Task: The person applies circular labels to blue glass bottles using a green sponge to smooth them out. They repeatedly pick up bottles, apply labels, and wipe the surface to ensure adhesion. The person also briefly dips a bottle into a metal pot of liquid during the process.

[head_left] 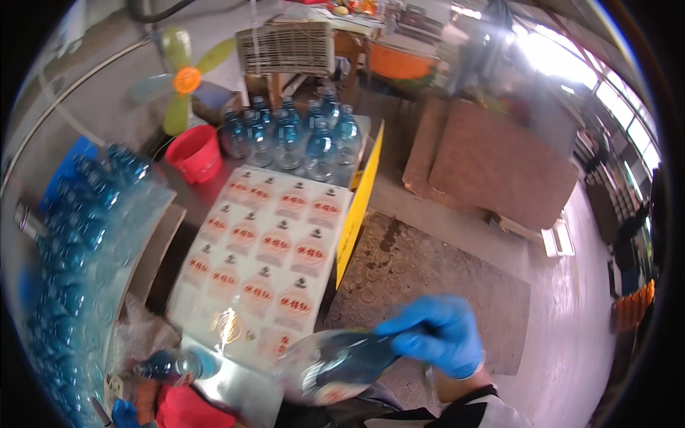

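At 6 o'clock, R hand (437, 335) in blue glove, fingers clamped on blurred blue bottle (342, 362); L hand (125, 412) barely seen, grip can't tell; label sheet (265, 246) mostly full, approx. early stage.

One head-worn fisheye looked steeply down from above the work table (187, 187), close to it. The label sheet (264, 253) filled the centre, the gloved right hand (437, 335) sat near at five o'clock, and the floor (564, 321) bent away toward three o'clock.
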### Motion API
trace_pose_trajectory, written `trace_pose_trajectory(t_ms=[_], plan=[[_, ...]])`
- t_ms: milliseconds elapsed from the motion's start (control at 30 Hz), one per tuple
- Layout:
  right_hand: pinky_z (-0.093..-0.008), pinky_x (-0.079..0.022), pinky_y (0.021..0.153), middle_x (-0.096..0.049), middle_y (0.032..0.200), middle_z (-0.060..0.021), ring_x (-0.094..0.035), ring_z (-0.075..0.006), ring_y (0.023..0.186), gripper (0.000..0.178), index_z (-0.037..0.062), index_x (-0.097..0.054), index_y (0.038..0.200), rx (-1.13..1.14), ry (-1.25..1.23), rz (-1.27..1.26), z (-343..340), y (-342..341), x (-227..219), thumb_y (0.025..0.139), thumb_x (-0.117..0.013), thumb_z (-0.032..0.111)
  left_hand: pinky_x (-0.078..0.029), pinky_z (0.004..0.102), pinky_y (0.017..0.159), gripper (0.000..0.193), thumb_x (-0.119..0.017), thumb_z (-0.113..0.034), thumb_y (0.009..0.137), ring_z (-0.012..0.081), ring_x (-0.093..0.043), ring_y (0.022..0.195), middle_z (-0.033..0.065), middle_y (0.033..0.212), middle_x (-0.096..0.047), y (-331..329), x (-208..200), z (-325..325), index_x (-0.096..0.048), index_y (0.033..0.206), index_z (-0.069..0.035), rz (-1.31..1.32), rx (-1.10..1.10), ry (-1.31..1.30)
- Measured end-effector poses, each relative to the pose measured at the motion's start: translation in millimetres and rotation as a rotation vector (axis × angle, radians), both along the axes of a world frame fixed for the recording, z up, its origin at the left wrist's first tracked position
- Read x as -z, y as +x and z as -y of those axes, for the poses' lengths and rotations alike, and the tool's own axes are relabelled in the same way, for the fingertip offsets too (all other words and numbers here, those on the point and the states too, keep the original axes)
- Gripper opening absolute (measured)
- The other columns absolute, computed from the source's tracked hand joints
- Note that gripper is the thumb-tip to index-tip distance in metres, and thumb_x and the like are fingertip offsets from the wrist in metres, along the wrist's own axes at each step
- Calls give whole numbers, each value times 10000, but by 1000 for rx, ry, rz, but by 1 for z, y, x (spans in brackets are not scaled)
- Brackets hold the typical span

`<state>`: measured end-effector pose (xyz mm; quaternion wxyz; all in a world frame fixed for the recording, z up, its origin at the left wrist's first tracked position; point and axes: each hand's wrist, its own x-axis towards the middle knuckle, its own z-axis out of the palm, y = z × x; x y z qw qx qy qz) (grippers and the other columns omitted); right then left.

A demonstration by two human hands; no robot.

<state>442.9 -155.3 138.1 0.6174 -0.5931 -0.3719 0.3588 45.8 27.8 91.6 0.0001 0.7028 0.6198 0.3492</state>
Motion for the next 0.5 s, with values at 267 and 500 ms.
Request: trace_pose_trajectory(t_ms=[267,500], plan=[[-372,-479,600,-629,760,-145,-608,-325,678,201,90,-642,852,597,-787,564,56,144,242,793,-638,283,-513,280,716,384,-456,-165,910,212,-612,701,89,891,-638,109,-9,-22,-466,1256,1,287,221,53],[-425,-469,618,-628,771,-164,-605,-362,728,195,89,-596,879,689,-841,675,-15,291,418,760,-627,240,-514,308,721,356,-392,-136,936,242,-607,713,182,861,-616,155,2,-24,-458,1240,36,-122,216,-120]])
